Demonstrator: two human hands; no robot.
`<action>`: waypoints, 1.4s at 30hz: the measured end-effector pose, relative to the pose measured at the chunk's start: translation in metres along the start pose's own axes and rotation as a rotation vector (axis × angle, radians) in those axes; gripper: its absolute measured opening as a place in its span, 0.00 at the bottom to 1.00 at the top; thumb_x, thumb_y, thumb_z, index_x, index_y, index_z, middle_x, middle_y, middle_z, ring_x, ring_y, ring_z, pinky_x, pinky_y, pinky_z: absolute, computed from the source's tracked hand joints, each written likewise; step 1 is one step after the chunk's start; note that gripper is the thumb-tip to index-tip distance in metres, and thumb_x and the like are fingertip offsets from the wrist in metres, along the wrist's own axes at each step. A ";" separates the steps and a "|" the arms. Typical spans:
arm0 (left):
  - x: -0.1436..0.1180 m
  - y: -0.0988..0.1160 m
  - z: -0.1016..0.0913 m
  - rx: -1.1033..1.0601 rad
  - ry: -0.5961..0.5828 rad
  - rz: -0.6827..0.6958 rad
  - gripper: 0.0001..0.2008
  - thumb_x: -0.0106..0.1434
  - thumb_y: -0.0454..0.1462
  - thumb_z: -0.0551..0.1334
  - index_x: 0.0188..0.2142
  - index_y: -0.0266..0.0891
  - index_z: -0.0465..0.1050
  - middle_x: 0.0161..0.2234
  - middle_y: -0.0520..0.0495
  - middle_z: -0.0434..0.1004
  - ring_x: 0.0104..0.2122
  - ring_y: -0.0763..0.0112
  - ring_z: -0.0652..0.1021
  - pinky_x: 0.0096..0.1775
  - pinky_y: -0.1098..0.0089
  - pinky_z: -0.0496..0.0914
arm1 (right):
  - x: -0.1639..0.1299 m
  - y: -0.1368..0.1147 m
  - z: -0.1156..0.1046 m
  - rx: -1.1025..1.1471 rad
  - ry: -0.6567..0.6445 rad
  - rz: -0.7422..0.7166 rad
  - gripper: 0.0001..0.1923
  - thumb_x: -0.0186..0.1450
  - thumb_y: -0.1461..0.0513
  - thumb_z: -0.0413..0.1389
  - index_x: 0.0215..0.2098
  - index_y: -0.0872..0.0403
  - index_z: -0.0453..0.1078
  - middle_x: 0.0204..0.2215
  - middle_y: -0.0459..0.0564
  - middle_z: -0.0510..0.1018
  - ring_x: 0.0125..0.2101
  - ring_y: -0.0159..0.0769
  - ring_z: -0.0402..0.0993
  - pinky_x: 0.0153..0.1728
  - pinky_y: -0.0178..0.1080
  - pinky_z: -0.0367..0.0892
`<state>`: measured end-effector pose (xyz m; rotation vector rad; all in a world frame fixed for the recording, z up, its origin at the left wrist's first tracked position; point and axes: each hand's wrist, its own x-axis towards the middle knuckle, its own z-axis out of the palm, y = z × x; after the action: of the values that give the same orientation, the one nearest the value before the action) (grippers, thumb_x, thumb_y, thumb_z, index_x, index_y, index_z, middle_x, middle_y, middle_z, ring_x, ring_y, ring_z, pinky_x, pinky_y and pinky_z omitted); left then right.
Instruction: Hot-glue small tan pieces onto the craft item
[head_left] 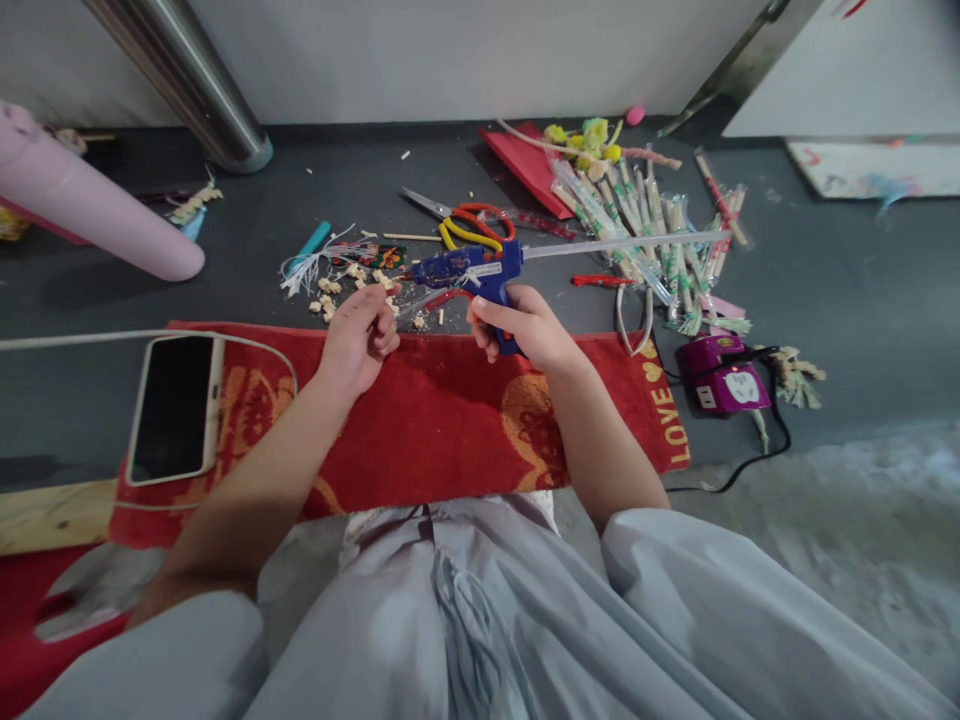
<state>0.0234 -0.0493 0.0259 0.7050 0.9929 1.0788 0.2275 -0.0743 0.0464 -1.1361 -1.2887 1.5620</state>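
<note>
Grey cloth over the person's lap (480, 620) is filling the bottom of the view, and both forearms are reaching out from it across a red towel (442, 420) lying on the dark floor.

The right hand (525, 330) is closing around the handle of a blue glue gun (472, 270), holding it level with the nozzle pointing left and a long clear glue stick (622, 243) sticking out of the back to the right. The left hand (360, 335) is curling its fingers just in front of the nozzle and seems to be pinching something small; what it is cannot be made out.

The likeliest trouble is a burn: the left fingertips are sitting very close to the nozzle, and a drip or a small slip of either hand could put hot glue on skin. Glue could also be dropping onto the towel.

Beyond the hands, small wooden bits (352, 285) are lying scattered on the floor, easy to knock away. Scissors (465, 222) with red and yellow handles are lying just behind the gun. A pile of wrapped sticks (660, 230) is spreading to the right, near a purple device (724, 375) with a black cord. A phone (174, 405) is resting on the towel's left end, well apart from the gun.
</note>
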 end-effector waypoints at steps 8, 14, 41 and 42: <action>0.000 -0.001 0.001 0.016 -0.023 -0.007 0.08 0.61 0.41 0.64 0.33 0.39 0.71 0.14 0.60 0.58 0.12 0.84 0.56 0.15 0.78 0.51 | 0.000 0.001 -0.010 -0.172 0.110 -0.113 0.16 0.61 0.50 0.60 0.31 0.54 0.66 0.19 0.41 0.70 0.18 0.23 0.65 0.20 0.29 0.64; 0.000 -0.002 0.000 0.018 -0.029 0.002 0.08 0.61 0.41 0.65 0.33 0.39 0.71 0.14 0.60 0.59 0.12 0.84 0.57 0.15 0.78 0.51 | 0.003 0.006 -0.028 -0.572 0.378 -0.183 0.12 0.67 0.53 0.52 0.41 0.52 0.67 0.29 0.47 0.74 0.29 0.32 0.72 0.32 0.37 0.70; 0.002 -0.009 -0.002 0.048 -0.076 0.040 0.10 0.58 0.42 0.66 0.34 0.37 0.72 0.15 0.60 0.59 0.13 0.84 0.56 0.15 0.79 0.51 | 0.002 0.013 -0.010 -1.405 0.379 -0.131 0.15 0.65 0.66 0.48 0.46 0.59 0.72 0.42 0.62 0.74 0.46 0.50 0.67 0.48 0.51 0.63; 0.002 -0.009 -0.003 0.050 -0.079 0.043 0.11 0.58 0.42 0.67 0.34 0.37 0.72 0.15 0.60 0.60 0.13 0.84 0.56 0.16 0.79 0.51 | 0.004 0.016 -0.006 -1.413 0.332 -0.156 0.14 0.66 0.66 0.48 0.45 0.59 0.72 0.42 0.61 0.74 0.45 0.49 0.67 0.47 0.50 0.63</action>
<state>0.0247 -0.0504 0.0165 0.8072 0.9437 1.0585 0.2317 -0.0713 0.0300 -1.8872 -2.1785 0.1019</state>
